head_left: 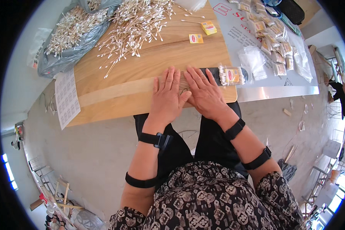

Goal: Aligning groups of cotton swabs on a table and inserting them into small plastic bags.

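Observation:
My left hand [167,95] and my right hand [207,93] lie side by side at the table's near edge, fingers stretched forward and thumbs almost meeting. Between and partly under them shows a row of cotton swabs [183,82], its sticks side by side; the hands hide most of it. Just right of my right hand, a flat pack of cotton swabs [231,75] with a yellow and red card rests on a dark strip [214,72]. Farther off are a single card [196,38] and a small stack of like cards [209,28].
Loose cotton swabs [138,23] are heaped on the wooden table [115,86], beside a grey plastic bag [71,59] of more swabs. A printed sheet [68,97] hangs over the left edge. At right lie clear bags [253,61] and several filled swab packs [276,46].

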Action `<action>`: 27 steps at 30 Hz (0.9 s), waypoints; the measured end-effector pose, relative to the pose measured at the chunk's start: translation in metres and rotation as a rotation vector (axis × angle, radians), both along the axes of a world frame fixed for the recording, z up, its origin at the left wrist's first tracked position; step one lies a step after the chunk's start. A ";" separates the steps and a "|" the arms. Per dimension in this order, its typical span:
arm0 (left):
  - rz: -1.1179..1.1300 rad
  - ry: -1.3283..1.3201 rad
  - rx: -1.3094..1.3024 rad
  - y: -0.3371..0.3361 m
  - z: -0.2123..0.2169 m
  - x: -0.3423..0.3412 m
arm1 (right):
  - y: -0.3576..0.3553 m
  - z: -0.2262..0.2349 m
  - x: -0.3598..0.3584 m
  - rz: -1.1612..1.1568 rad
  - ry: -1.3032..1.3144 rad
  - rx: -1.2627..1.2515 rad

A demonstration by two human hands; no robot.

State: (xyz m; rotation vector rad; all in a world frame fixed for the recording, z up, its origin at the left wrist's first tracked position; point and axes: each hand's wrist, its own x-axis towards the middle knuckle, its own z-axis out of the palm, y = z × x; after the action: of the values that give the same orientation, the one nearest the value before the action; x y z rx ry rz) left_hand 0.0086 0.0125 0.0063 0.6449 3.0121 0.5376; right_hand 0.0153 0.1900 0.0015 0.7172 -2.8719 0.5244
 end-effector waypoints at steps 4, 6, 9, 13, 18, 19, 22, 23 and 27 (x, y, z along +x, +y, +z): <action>0.002 -0.042 0.031 0.002 0.004 0.005 | 0.002 -0.002 -0.002 0.002 -0.036 0.021; 0.002 0.012 -0.076 0.004 0.001 0.008 | 0.004 0.000 -0.002 0.008 -0.036 0.026; 0.003 0.028 -0.074 0.008 -0.002 0.009 | 0.016 0.002 -0.004 0.042 -0.091 -0.031; 0.021 0.022 -0.034 0.020 -0.002 0.014 | 0.061 0.016 0.004 -0.134 0.028 -0.095; -0.012 0.081 0.027 0.046 -0.006 0.011 | 0.099 0.008 0.004 -0.290 0.032 0.015; -0.008 0.077 0.034 0.050 -0.006 0.011 | 0.100 0.005 0.004 -0.272 -0.021 -0.004; 0.009 0.052 0.030 0.054 -0.004 0.011 | 0.104 0.001 0.003 -0.249 -0.103 -0.051; 0.008 0.061 0.040 0.053 -0.004 0.011 | 0.104 0.001 0.003 -0.248 -0.127 -0.087; -0.001 0.058 0.062 0.058 -0.008 0.010 | 0.108 -0.003 0.002 -0.210 -0.165 -0.183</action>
State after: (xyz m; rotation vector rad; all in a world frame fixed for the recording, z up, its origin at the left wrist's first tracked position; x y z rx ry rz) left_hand 0.0188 0.0704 -0.0012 0.6766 3.0603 0.6256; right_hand 0.0169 0.2984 -0.0011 0.3542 -2.9481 0.8358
